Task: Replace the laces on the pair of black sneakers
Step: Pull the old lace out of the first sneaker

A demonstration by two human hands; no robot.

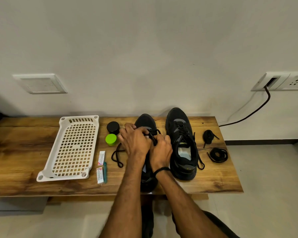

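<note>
**Lacing at the left sneaker.** The left sneaker (144,120) stands mid-bench (213,177), toe toward the wall, largely covered by both hands. The left hand (136,143) and right hand (160,150), fingers curled, each grip the lace (152,135) above the eyelets. Its loose end loops on the bench to the left. The right sneaker (181,143), laced, stands just right. Spare laces (208,135) lie coiled further right, and a tray (64,178) lies at left.

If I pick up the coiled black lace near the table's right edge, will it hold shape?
Probably not: the coiled lace is thin cord in loose loops with a free end out, so it will likely flop and uncoil. It looks light; a push could slide it off the nearby table edge.
</note>
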